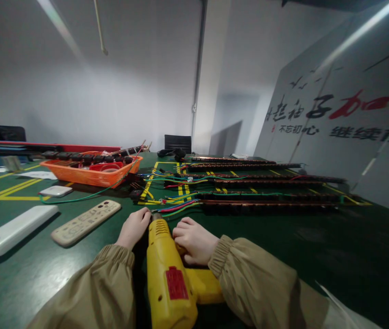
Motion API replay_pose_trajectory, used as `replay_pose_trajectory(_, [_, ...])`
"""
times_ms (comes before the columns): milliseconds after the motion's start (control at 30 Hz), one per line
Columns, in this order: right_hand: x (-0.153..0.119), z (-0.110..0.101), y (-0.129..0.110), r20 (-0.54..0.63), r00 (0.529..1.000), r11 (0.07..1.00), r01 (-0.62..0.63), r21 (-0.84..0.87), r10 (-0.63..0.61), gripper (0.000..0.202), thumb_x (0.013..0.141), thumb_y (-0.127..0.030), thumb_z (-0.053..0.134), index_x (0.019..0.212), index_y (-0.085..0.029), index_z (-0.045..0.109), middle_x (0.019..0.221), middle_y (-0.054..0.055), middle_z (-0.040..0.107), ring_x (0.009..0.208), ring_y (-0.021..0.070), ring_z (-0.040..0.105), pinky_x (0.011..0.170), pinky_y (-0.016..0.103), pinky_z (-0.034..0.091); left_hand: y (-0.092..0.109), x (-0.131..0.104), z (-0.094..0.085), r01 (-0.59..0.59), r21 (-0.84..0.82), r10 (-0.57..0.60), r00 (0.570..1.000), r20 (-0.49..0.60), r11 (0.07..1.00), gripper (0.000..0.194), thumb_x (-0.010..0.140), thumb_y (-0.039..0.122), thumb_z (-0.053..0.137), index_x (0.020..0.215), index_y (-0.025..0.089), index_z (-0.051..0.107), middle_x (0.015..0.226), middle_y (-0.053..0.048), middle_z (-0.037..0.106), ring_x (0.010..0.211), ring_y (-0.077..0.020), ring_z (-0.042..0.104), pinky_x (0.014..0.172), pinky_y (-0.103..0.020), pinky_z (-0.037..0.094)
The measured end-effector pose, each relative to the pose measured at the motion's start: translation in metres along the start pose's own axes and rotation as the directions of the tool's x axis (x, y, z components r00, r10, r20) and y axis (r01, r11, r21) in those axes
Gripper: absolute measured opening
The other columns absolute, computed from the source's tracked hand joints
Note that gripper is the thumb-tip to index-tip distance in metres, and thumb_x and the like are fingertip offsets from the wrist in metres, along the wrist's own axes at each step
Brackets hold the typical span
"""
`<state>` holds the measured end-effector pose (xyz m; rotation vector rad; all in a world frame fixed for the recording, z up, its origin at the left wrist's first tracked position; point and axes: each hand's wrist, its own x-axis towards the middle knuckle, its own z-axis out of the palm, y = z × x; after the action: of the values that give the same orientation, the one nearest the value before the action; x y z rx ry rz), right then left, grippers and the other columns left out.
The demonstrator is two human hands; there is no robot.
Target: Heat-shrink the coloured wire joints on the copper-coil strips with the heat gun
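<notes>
A yellow heat gun (pixel 167 269) with a red label lies on the green table, its metal nozzle pointing away from me. My left hand (pixel 135 227) is at the left of the nozzle, with fingers pinched at the ends of several coloured wires (pixel 177 209). To the right of the gun's body, my right hand (pixel 196 240) is closed, with its knuckles up and close against the yellow housing. Whatever its fingers hold is hidden. The gun's handle sticks out to the right, partly covered by my right sleeve. The wires lead to a long dark strip (pixel 270 208) just beyond.
Several more long strips (pixel 245 166) lie farther back across yellow tape lines. An orange basket (pixel 88 176) of parts stands at the left. Nearer are a beige remote control (pixel 86 223), a white power bank (pixel 14 230) and a small white box (pixel 55 191). A chair (pixel 178 143) stands behind.
</notes>
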<state>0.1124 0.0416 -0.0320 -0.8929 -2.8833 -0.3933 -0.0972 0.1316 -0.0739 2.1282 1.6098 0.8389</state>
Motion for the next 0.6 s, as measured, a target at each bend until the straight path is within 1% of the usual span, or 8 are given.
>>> replay_pose_trajectory(133, [-0.014, -0.002, 0.010, 0.040, 0.998, 0.998, -0.056, 0.025, 0.055, 0.015, 0.065, -0.027, 0.061, 0.072, -0.015, 0.057, 0.086, 0.003, 0.057, 0.085, 0.0171, 0.044, 0.088, 0.033, 0.029, 0.000, 0.000, 0.000, 0.005, 0.022, -0.005, 1.000, -0.006, 1.000, 0.027, 0.082, 0.035, 0.033, 0.083, 0.023, 0.057, 0.087, -0.004, 0.065, 0.083, -0.0174, 0.059, 0.070, -0.023, 0.039])
replay_pose_trajectory(233, [-0.027, -0.001, 0.018, 0.051, 0.994, 0.994, -0.102, 0.033, 0.101, 0.011, 0.064, -0.023, 0.060, 0.070, -0.015, 0.057, 0.084, 0.003, 0.057, 0.084, 0.0170, 0.045, 0.088, 0.033, 0.029, 0.000, 0.000, 0.000, 0.014, 0.023, -0.014, 1.000, 0.003, 1.000, 0.027, 0.082, 0.034, 0.034, 0.087, 0.023, 0.058, 0.090, -0.003, 0.066, 0.083, -0.0173, 0.059, 0.068, -0.023, 0.039])
replay_pose_trajectory(333, [-0.040, 0.001, 0.026, 0.037, 0.989, 0.989, -0.143, 0.036, 0.142, 0.009, 0.063, -0.020, 0.058, 0.070, -0.015, 0.057, 0.085, 0.003, 0.057, 0.083, 0.0166, 0.046, 0.087, 0.033, 0.030, 0.000, -0.001, 0.000, 0.013, 0.025, -0.013, 1.000, 0.007, 1.000, 0.026, 0.082, 0.034, 0.035, 0.088, 0.023, 0.058, 0.091, -0.003, 0.066, 0.084, -0.0173, 0.059, 0.069, -0.023, 0.039])
replay_pose_trajectory(467, [-0.059, -0.001, 0.037, 0.025, 0.975, 0.975, -0.222, 0.020, 0.222, 0.005, 0.066, -0.016, 0.054, 0.070, -0.015, 0.057, 0.083, 0.004, 0.058, 0.084, 0.0170, 0.048, 0.087, 0.034, 0.030, 0.001, -0.002, -0.001, 0.004, 0.027, -0.004, 1.000, 0.004, 1.000, 0.026, 0.082, 0.033, 0.037, 0.093, 0.024, 0.059, 0.091, -0.002, 0.066, 0.083, -0.0166, 0.059, 0.066, -0.022, 0.038])
replay_pose_trajectory(600, [-0.077, -0.006, 0.045, 0.023, 0.953, 0.953, -0.301, -0.029, 0.302, 0.010, 0.065, -0.011, 0.052, 0.071, -0.015, 0.058, 0.083, 0.004, 0.059, 0.086, 0.0177, 0.048, 0.089, 0.034, 0.030, 0.001, -0.003, -0.001, -0.015, 0.023, 0.014, 1.000, 0.023, 1.000, 0.026, 0.082, 0.033, 0.038, 0.094, 0.025, 0.060, 0.089, -0.001, 0.067, 0.080, -0.0158, 0.060, 0.065, -0.021, 0.038])
